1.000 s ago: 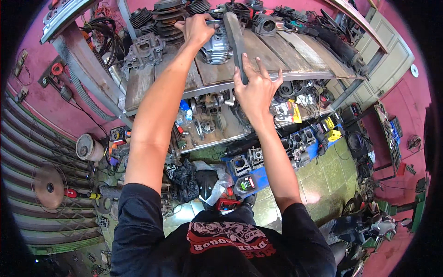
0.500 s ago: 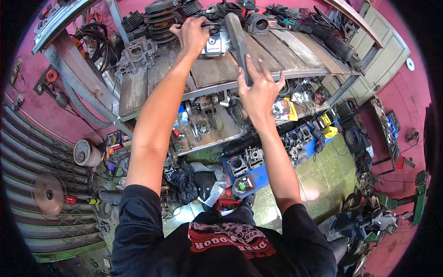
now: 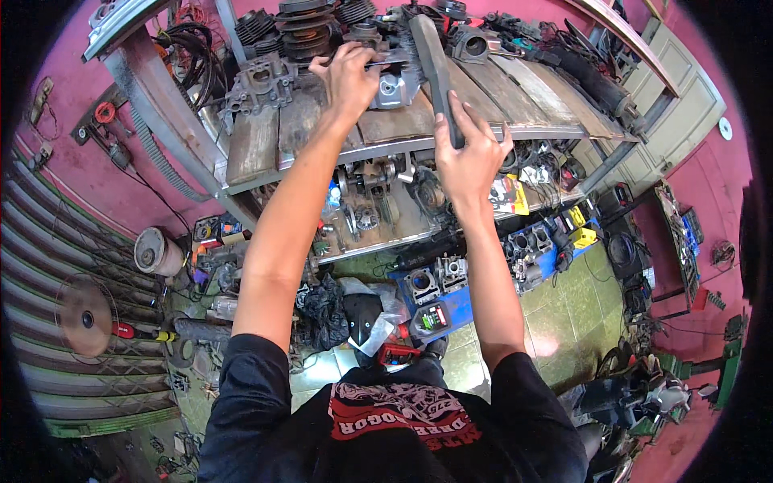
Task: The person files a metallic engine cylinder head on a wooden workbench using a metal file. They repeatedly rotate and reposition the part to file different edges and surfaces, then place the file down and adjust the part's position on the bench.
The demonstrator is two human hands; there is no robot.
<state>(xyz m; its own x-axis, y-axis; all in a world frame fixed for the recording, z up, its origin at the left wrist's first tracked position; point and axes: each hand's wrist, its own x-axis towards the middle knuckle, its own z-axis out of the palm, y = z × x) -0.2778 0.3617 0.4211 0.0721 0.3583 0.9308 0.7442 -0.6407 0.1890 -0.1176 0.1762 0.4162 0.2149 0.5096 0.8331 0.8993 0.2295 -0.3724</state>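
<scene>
On the wooden bench top, my left hand (image 3: 352, 87) is closed on the upper left side of a silvery metal engine part (image 3: 392, 92). Its fingertips are partly hidden behind a dark edge of the part. A brush (image 3: 436, 68) with a long, worn grey handle is in my right hand (image 3: 473, 154), the fingers lying along the lower end of the handle. The brush's bristles (image 3: 410, 58) face left and meet the upper right side of the engine part.
Finned cylinders (image 3: 306, 28) and a grey engine casing (image 3: 262, 84) stand left of the work. Another metal housing (image 3: 469, 44) sits to the right. More parts fill the lower shelf (image 3: 386, 241). A blue board (image 3: 459, 310) with engine blocks lies below, near a fan (image 3: 87, 319).
The whole view has shifted, so the bench and both hands appear farther right and slightly lower. The brush has moved slightly against the engine part. Both hands keep their holds.
</scene>
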